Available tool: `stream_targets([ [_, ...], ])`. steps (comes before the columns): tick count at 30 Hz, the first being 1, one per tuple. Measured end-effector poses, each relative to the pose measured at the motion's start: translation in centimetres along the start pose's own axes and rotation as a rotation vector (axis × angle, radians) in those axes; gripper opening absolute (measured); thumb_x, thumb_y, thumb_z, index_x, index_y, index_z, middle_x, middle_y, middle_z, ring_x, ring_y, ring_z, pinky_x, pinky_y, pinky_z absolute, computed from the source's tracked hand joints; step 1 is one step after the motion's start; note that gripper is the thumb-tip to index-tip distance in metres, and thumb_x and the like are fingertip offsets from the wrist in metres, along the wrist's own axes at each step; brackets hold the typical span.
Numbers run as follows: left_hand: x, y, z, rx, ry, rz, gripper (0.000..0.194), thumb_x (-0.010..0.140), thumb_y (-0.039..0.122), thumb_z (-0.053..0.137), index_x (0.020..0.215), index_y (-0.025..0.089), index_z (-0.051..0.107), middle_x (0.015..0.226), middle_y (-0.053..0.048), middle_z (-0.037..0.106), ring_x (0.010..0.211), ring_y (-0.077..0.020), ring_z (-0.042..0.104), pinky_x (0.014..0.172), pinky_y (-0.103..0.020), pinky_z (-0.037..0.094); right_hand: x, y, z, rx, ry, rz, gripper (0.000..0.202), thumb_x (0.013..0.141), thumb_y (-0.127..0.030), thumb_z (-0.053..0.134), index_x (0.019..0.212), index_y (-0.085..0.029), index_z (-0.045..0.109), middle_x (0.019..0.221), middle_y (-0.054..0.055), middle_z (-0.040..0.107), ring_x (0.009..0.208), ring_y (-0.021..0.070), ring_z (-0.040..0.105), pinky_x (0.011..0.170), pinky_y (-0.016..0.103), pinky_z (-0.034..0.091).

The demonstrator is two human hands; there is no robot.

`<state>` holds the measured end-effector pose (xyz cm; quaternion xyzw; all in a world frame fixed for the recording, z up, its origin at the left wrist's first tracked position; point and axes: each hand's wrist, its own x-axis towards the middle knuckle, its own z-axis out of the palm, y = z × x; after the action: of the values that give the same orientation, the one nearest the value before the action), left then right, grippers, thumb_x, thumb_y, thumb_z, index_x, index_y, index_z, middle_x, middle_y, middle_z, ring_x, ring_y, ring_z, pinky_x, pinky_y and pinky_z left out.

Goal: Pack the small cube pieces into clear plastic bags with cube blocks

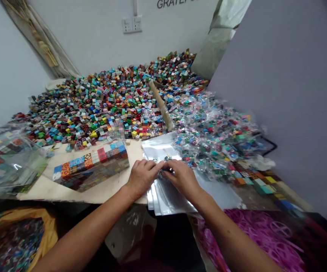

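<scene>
My left hand point(142, 176) and my right hand point(182, 178) meet at the fingertips over a stack of clear plastic bags point(170, 198). The fingers of both are bent and pinched together around something small, mostly hidden by them. A few green and gold bits show just beyond the fingertips, but their kind is unclear. To the left of my left hand, a long block of small patterned cubes point(91, 166) lies at a slant on the pale board point(107, 192), in what looks like clear wrap.
A heap of loose coloured cubes point(104, 104) covers the back, with a stick point(162, 107) lying across it. Small filled clear packets point(214, 138) are piled at right beside a grey panel point(288, 94). Below are a yellow sack point(51, 228) and pink plastic pieces point(256, 238).
</scene>
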<state>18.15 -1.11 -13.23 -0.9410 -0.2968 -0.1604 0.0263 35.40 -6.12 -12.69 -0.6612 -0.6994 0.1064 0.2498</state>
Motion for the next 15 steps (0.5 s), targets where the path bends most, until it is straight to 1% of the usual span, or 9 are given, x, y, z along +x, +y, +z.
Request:
stream_targets([
  [2, 0.3, 0.0, -0.3, 0.004, -0.033, 0.000, 0.045, 0.086, 0.035, 0.057, 0.129, 0.024, 0.048, 0.105, -0.007, 0.062, 0.092, -0.0235, 0.054, 0.074, -0.036, 0.041, 0.4, 0.1, -0.7, 0.116, -0.060, 0.070, 0.004, 0.076, -0.020, 0.061, 0.079, -0.020, 0.059, 0.075, 0.001, 0.064, 0.069, 0.0174, 0.056, 0.064, 0.028, 0.039],
  [4, 0.4, 0.0, -0.4, 0.006, -0.055, -0.004, 0.048, 0.085, 0.033, 0.058, 0.130, 0.024, 0.046, 0.105, -0.007, 0.063, 0.092, -0.0243, 0.053, 0.073, -0.036, 0.041, 0.6, 0.0, -1.4, 0.218, -0.088, 0.116, 0.005, 0.074, -0.021, 0.061, 0.077, -0.021, 0.058, 0.071, -0.001, 0.063, 0.065, 0.0158, 0.056, 0.060, 0.026, 0.038],
  [6, 0.5, -0.2, -0.3, -0.007, -0.063, -0.004, 0.050, 0.085, 0.027, 0.058, 0.132, 0.025, 0.042, 0.103, -0.006, 0.064, 0.090, -0.0234, 0.054, 0.073, -0.036, 0.041, 0.5, -0.1, -1.9, 0.298, -0.073, 0.118, 0.004, 0.074, -0.021, 0.060, 0.077, -0.021, 0.058, 0.068, -0.002, 0.063, 0.063, 0.0153, 0.056, 0.060, 0.026, 0.039],
  [8, 0.4, -0.4, -0.2, -0.032, -0.051, -0.021, 0.049, 0.086, 0.024, 0.057, 0.132, 0.024, 0.041, 0.101, -0.005, 0.066, 0.090, -0.0222, 0.056, 0.074, -0.035, 0.041, 0.5, -0.2, -2.2, 0.330, -0.006, 0.098, 0.003, 0.075, -0.021, 0.058, 0.078, -0.020, 0.059, 0.068, -0.001, 0.062, 0.064, 0.0153, 0.056, 0.061, 0.026, 0.040],
  [11, 0.1, -0.7, 0.1, -0.069, -0.014, -0.030, 0.034, 0.087, 0.023, 0.056, 0.120, 0.021, 0.050, 0.100, -0.005, 0.067, 0.091, -0.0207, 0.058, 0.077, -0.035, 0.042, 0.4, -0.3, -2.0, 0.237, 0.115, 0.025, 0.003, 0.077, -0.019, 0.056, 0.077, -0.020, 0.059, 0.072, 0.001, 0.061, 0.069, 0.0168, 0.056, 0.066, 0.028, 0.040],
  [13, 0.0, -0.7, 0.1, -0.077, 0.016, 0.001, 0.021, 0.089, 0.023, 0.052, 0.109, 0.021, 0.056, 0.099, -0.005, 0.067, 0.091, -0.0197, 0.059, 0.077, -0.034, 0.043, 0.4, -0.3, -1.4, 0.141, 0.115, -0.035, 0.005, 0.077, -0.016, 0.056, 0.076, -0.020, 0.059, 0.075, 0.003, 0.061, 0.074, 0.0184, 0.055, 0.068, 0.029, 0.040],
  [15, -0.1, -0.7, 0.1, -0.080, 0.040, 0.041, 0.014, 0.091, 0.023, 0.048, 0.100, 0.020, 0.059, 0.100, -0.005, 0.067, 0.091, -0.0189, 0.059, 0.076, -0.032, 0.044, 0.3, -0.3, -0.6, 0.075, 0.068, -0.070, 0.007, 0.076, -0.014, 0.057, 0.076, -0.020, 0.059, 0.077, 0.004, 0.061, 0.076, 0.0196, 0.055, 0.069, 0.030, 0.040],
])
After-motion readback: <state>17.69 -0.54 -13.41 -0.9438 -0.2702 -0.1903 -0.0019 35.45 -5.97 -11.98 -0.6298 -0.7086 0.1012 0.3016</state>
